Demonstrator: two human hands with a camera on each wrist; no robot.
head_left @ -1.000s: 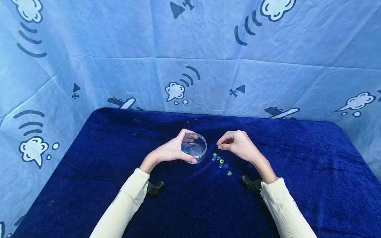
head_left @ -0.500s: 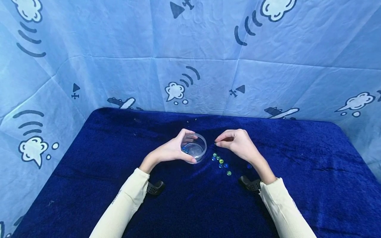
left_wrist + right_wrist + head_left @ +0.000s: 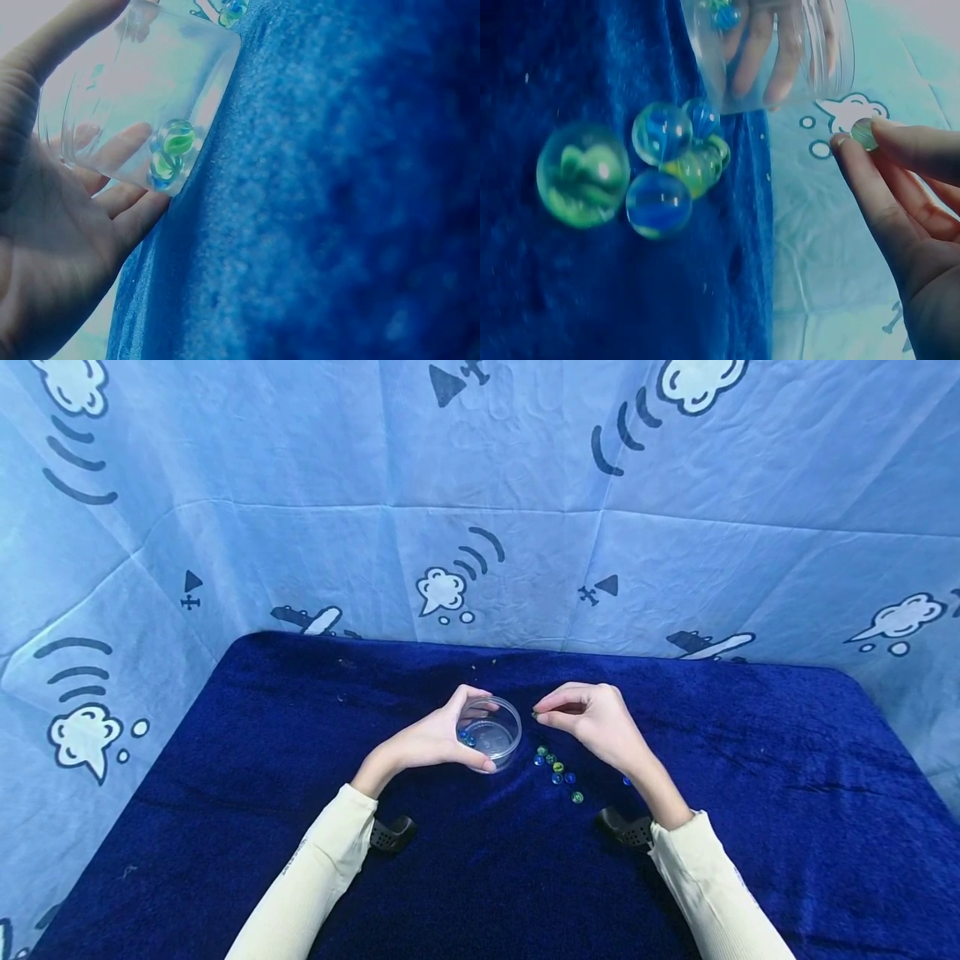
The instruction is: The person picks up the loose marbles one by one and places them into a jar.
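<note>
My left hand (image 3: 438, 733) grips a clear plastic tub (image 3: 501, 752), thumb on the near side and fingers round the far side. A few glass marbles (image 3: 172, 154) lie inside at the tub's left bottom edge. Just right of the tub's rim, my right hand (image 3: 592, 718) pinches a greenish marble (image 3: 864, 133) between thumb and fingertips, held above the cloth. Below that hand a cluster of blue, green and yellow marbles (image 3: 557, 767) lies on the cloth. A green marble (image 3: 577, 797) sits nearest to me.
Dark blue velvety cloth (image 3: 480, 877) covers the table. One blue marble (image 3: 627, 781) lies apart, beside the right wrist. Black wrist mounts (image 3: 393, 833) jut inward from both sleeves. A light blue printed curtain (image 3: 480, 527) stands behind the table.
The right hand has moved left and slightly away from me toward the tub, carrying the pinched marble. The left hand and the tub have stayed in place.
</note>
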